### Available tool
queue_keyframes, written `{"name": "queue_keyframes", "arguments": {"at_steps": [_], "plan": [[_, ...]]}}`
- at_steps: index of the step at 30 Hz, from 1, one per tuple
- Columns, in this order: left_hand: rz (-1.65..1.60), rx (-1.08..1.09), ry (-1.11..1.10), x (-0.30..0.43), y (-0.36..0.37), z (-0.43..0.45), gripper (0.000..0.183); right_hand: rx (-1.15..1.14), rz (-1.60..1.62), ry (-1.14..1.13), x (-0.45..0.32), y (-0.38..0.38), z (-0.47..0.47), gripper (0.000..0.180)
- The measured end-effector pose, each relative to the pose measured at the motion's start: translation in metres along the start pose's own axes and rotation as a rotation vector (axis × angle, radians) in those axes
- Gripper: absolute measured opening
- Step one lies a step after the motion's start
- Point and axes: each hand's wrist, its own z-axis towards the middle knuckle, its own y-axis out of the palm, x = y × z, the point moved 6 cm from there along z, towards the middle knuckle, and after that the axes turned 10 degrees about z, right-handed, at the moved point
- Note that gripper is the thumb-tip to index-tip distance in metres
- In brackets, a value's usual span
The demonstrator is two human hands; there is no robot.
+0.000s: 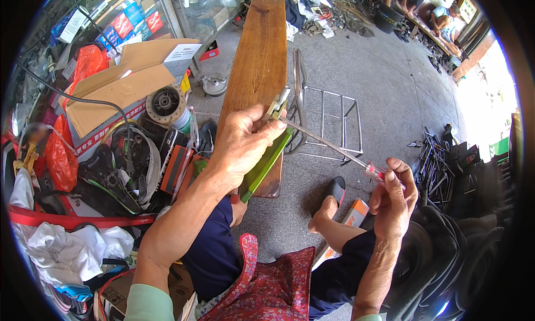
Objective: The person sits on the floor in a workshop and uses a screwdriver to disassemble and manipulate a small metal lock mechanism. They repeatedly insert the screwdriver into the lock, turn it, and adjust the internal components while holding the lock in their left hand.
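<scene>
My left hand [246, 143] grips a small brass-coloured metal bracket [274, 112] with a silver cylindrical end, held above the wooden bench. My right hand [395, 195] holds a long screwdriver [330, 144] by its clear and red handle. Its shaft slants up and left, and the tip meets the bracket beside my left thumb; exact contact is hidden there. Beneath my left hand slopes a long bright green part [267, 166]. Whether it joins the bracket or is also held cannot be seen, because the fingers cover its upper end.
The wooden bench [261, 49] runs away in front of me. A tubular metal rack [330, 116] stands on the floor to its right. At left are an open cardboard box [125, 78] and a wheel hub [166, 104]. Tyres [434, 254] lie at lower right. People sit far back right.
</scene>
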Motion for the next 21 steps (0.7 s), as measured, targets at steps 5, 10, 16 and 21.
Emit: {"name": "queue_keyframes", "arguments": {"at_steps": [5, 10, 16, 21], "plan": [[0.025, -0.006, -0.047, -0.0006, 0.0016, -0.0009, 0.019, -0.014, -0.085, -0.006, 0.0022, -0.0031, 0.0000, 0.024], [0.003, -0.056, -0.048, 0.0017, 0.0023, -0.0014, 0.022, 0.007, -0.098, 0.004, 0.0019, -0.0042, -0.0003, 0.025], [-0.169, -0.151, -0.060, -0.0038, 0.0008, 0.0015, 0.025, 0.036, -0.132, 0.027, -0.0015, -0.0022, -0.0012, 0.029], [-0.329, -0.216, -0.067, 0.0013, 0.0011, 0.0022, 0.027, 0.027, -0.134, 0.077, 0.0003, 0.0000, -0.0023, 0.028]]}}
